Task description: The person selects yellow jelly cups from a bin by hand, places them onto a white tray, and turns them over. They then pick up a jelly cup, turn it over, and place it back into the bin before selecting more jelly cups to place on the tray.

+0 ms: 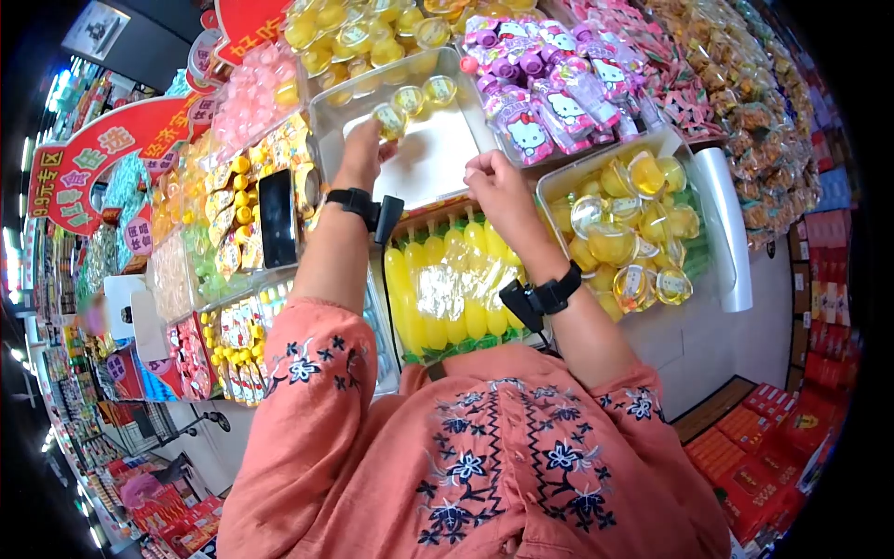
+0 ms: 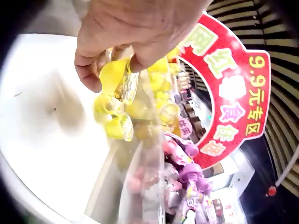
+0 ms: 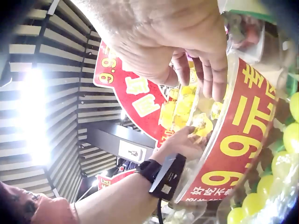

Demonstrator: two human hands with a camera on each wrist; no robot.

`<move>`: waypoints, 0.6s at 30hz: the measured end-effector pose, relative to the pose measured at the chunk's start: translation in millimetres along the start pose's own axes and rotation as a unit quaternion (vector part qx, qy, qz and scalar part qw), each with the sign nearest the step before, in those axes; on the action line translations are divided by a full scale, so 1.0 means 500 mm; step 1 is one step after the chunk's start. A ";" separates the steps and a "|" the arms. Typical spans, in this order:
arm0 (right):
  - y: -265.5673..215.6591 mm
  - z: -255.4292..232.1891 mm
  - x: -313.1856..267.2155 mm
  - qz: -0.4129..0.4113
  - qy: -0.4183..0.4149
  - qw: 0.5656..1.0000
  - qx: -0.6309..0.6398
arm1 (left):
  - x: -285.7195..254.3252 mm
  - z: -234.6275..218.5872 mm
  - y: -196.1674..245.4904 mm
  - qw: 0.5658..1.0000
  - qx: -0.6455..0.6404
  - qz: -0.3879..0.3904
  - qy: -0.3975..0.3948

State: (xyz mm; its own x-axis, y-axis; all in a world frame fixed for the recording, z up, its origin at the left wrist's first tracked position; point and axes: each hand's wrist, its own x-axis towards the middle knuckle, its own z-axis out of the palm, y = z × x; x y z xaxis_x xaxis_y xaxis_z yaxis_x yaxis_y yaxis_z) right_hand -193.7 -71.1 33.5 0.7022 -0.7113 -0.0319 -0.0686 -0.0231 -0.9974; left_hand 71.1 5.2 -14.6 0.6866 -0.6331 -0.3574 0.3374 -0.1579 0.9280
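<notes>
My left hand [image 1: 365,154] pinches a yellow jelly cup [image 2: 113,80] between thumb and fingers, over the far left part of a white-bottomed clear bin [image 1: 424,177]. Beside it two more jelly cups [image 1: 425,96] sit along the bin's back wall; the left wrist view shows them just below the pinched one. Over the bin's front right corner hovers my right hand [image 1: 503,191], its fingers loosely bent with nothing in them. In the right wrist view, those fingers [image 3: 216,77] hang above the bin's edge, which carries a red price strip [image 3: 229,135].
A bin of larger yellow jelly cups [image 1: 633,233] stands at right, yellow tube-shaped packs [image 1: 447,289] in front. Purple cartoon pouches [image 1: 559,84] lie behind right, more yellow cups [image 1: 354,33] behind. A black phone [image 1: 277,219] lies left, near red signs [image 1: 121,158].
</notes>
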 end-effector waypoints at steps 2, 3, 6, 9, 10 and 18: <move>0.008 0.000 0.003 -0.025 0.005 0.999 -0.025 | 0.014 -0.007 -0.030 0.999 -0.027 -0.015 0.023; 0.009 -0.001 0.001 -0.035 0.003 0.999 -0.031 | 0.012 -0.010 -0.034 0.999 -0.027 -0.029 0.028; 0.007 0.005 -0.017 -0.011 -0.021 1.000 -0.015 | 0.000 -0.016 -0.043 0.998 -0.028 -0.038 0.034; 0.006 0.026 -0.028 0.056 -0.100 0.992 0.055 | -0.008 -0.011 -0.018 0.998 -0.035 -0.045 0.035; 0.002 0.035 -0.036 0.085 -0.135 0.984 0.083 | -0.005 -0.011 -0.008 0.999 -0.039 -0.027 0.023; 0.007 0.154 -0.142 0.181 -0.555 0.812 -0.003 | -0.131 0.012 0.094 0.999 -0.030 0.045 -0.003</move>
State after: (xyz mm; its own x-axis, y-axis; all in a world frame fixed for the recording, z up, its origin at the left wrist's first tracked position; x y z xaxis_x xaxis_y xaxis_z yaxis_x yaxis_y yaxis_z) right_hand -189.1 33.4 27.4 0.8412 0.3996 -0.3642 -0.4135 0.0414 -0.9096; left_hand 37.9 34.6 53.0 0.7124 -0.6466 -0.2726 0.3124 -0.0556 0.9483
